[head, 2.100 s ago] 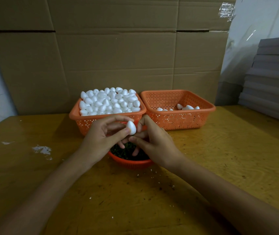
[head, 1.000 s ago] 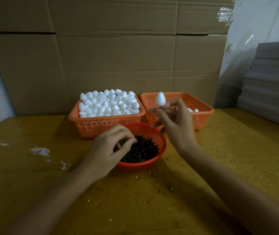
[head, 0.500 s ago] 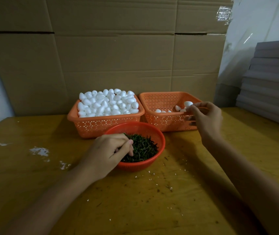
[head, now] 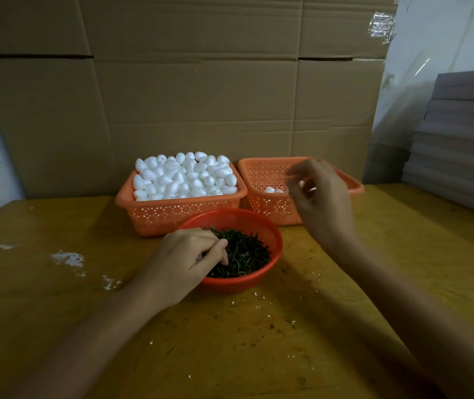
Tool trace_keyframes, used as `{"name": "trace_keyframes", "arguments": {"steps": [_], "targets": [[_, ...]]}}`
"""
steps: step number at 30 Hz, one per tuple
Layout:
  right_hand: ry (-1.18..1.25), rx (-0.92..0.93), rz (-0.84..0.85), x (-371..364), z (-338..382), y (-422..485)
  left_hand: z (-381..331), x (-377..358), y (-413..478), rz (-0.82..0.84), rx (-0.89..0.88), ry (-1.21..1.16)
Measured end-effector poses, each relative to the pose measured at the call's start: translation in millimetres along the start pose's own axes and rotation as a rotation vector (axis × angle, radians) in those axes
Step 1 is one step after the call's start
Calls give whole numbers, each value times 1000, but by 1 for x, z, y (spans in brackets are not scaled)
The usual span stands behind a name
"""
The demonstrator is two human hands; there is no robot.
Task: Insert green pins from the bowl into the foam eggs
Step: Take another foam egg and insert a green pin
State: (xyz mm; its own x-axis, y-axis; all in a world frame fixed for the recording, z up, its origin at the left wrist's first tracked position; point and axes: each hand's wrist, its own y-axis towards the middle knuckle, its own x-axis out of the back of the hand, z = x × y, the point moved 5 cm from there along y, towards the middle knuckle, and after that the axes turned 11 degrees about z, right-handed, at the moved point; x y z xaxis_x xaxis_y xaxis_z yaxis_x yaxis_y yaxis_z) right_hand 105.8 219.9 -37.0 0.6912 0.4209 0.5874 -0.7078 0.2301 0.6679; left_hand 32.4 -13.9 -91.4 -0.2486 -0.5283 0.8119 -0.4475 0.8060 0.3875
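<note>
Item: green pins [head: 244,256], a loose dark heap held in the round orange bowl [head: 258,223] on the wooden table [head: 258,355]. They were judged light, thin, stiff and pointed, and likely to tangle; best taken singly, pinched near the blunt end with the point kept clear. Item: foam eggs [head: 183,177], white, heaped in the full basket [head: 172,216] just behind the bowl; a few more [head: 270,190] were noted in the second basket [head: 264,174] behind and to the right of the bowl. They were judged very light, soft and easily dented, to be held gently around the sides. Left hand [head: 189,254]: rested over the bowl's left rim, knuckles up, fingers curled down into the pins, thumb brought toward the forefinger; whether a pin was pinched could not be told. Right hand [head: 322,203]: raised beyond the bowl's right side, before the second basket, blurred, fingers loosely parted, nothing seen held.
</note>
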Motion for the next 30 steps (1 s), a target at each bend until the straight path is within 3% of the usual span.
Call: {"name": "trace_keyframes", "arguments": {"steps": [3, 6, 13, 25, 28, 30], "targets": [[-20, 218, 417, -33, 50, -17, -1, 1, 1, 0, -15, 14], [-178, 191, 747, -68, 62, -45, -3, 2, 1, -38, -46, 55], [-203, 159, 811, -72, 58, -46, -8, 4, 3, -44, -39, 102], [-215, 197, 740, -76, 59, -50, -5, 8, 6, -12, 39, 51], [-247, 213, 732, -78, 58, -51, -3, 20, 12, -95, 79, -21], [-260, 228, 736, -78, 58, -51, -4, 33, 19, -190, 80, 138]]}}
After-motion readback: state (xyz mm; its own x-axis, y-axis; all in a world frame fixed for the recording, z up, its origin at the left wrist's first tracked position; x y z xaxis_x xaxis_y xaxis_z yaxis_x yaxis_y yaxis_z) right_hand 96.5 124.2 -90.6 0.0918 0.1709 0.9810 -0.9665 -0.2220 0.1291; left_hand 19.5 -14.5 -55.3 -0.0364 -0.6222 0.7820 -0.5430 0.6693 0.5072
